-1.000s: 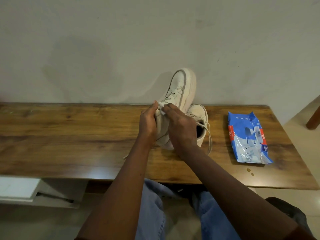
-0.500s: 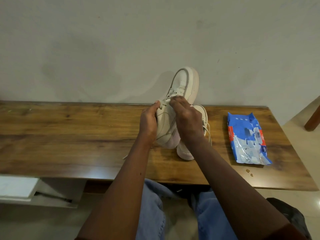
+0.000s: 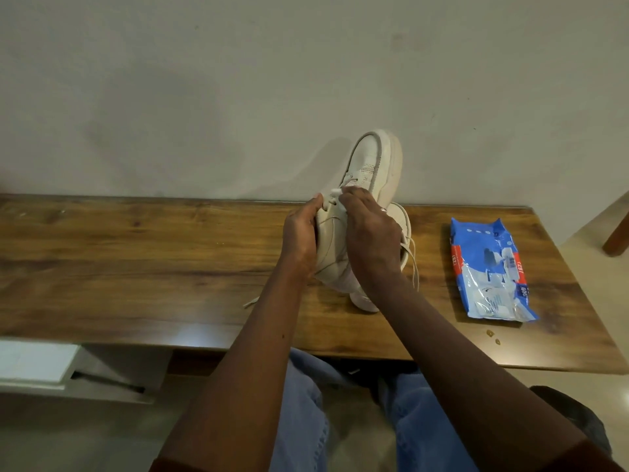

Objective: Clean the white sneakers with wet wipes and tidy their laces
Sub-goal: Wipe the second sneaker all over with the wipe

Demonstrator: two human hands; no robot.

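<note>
Head view: the left hand [image 3: 301, 236] still grips the toe-up sneaker [image 3: 372, 158] above the table [image 3: 136, 253], the right hand [image 3: 372, 236] pinches its lace [image 3: 335, 193] higher than before, wipes pack [image 3: 490, 274] at 3 o'clock.

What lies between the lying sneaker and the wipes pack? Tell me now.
Only bare tabletop, seen in the head view; a loose lace hangs beside the lying sneaker, short of the wipes pack.

wall [image 3: 204, 80]: plain off-white, faint darker stains, meets the worktop's far edge | worktop [image 3: 136, 260]: dark wood-grain board, pale glare at near edge | floor [image 3: 85, 437]: pale, dim | under near-left corner: white panel [image 3: 34, 362] | beyond right edge: brown wooden leg [image 3: 617, 233]
</note>
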